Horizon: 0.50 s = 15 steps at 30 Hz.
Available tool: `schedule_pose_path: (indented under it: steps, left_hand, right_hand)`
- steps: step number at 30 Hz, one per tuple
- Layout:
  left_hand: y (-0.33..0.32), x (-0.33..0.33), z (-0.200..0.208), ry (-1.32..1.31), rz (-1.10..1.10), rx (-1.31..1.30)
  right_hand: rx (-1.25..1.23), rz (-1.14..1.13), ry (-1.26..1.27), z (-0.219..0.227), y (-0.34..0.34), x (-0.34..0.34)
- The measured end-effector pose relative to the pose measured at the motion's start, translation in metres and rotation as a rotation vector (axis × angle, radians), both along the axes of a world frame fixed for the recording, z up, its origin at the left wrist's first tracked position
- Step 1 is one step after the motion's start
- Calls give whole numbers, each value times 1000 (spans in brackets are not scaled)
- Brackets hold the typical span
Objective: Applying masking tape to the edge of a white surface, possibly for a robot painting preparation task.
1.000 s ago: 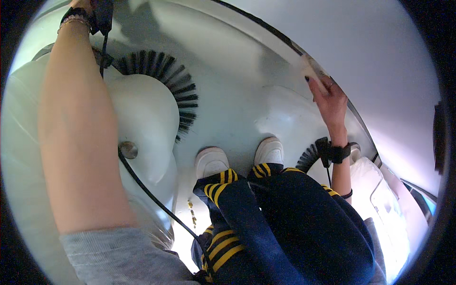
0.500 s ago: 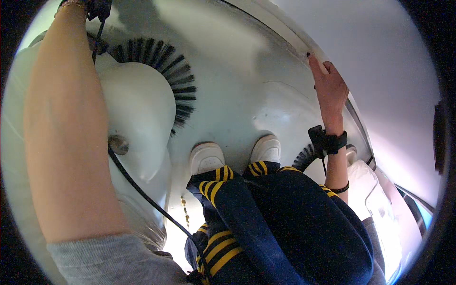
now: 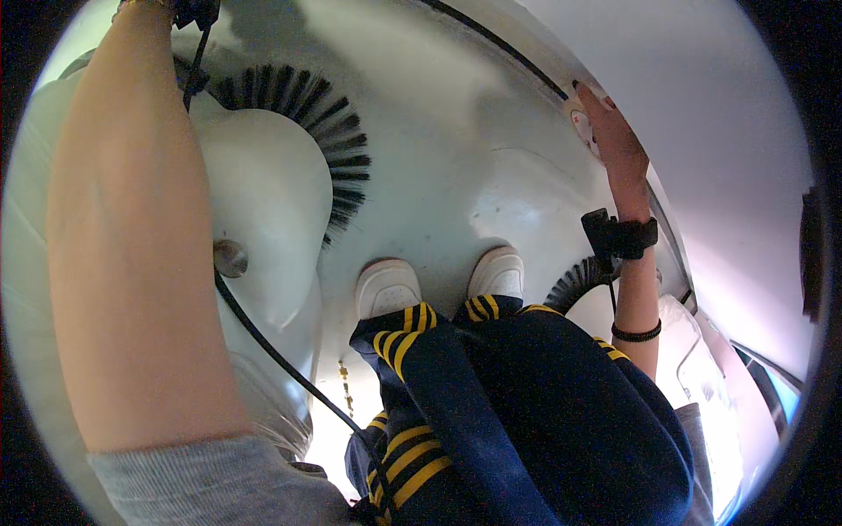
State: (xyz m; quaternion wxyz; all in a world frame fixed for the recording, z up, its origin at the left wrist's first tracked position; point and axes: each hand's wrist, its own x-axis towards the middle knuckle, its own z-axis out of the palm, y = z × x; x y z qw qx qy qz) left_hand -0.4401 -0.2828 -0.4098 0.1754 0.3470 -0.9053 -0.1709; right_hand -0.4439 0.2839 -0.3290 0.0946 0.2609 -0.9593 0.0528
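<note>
My left forearm [image 3: 136,219] stretches up the left side of the head view, and the hand itself is beyond the top edge. A black device [image 3: 195,12] with a cable sits near that wrist. My right hand [image 3: 617,131] is at the upper right, against the edge of a large white panel [image 3: 702,123], which covers part of it. One digit points up along the pale rim [image 3: 561,61], while the other fingers are mostly hidden. Beside it on the rim shows a pale oval label [image 3: 581,123] with red marks. A black device [image 3: 618,235] is strapped to the right wrist.
A smooth white dome [image 3: 263,184] edged with black brush bristles [image 3: 346,162] stands at left. Another bristle ring [image 3: 574,280] is near my right forearm. My white shoes [image 3: 388,289] stand on the glossy pale floor [image 3: 447,175]. A black cable [image 3: 289,368] runs past my dark trousers.
My right hand has shifted slightly up and to the right, turning more behind the white panel. The oval label and more of the black strip along the rim now show.
</note>
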Motion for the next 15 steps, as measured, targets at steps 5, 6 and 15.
schedule_pose_path:
  steps: [5,6,15]
  left_hand:
    - [5,-2,1,15,-4,11]
    - [5,-1,2,15,-5,9]
    - [-1,-12,2,22,-26,30]
  right_hand:
    - [3,-264,-292,5,-12,-11]
    - [94,-337,-354,7,-19,-9]
    - [-134,-541,-691,27,-60,8]
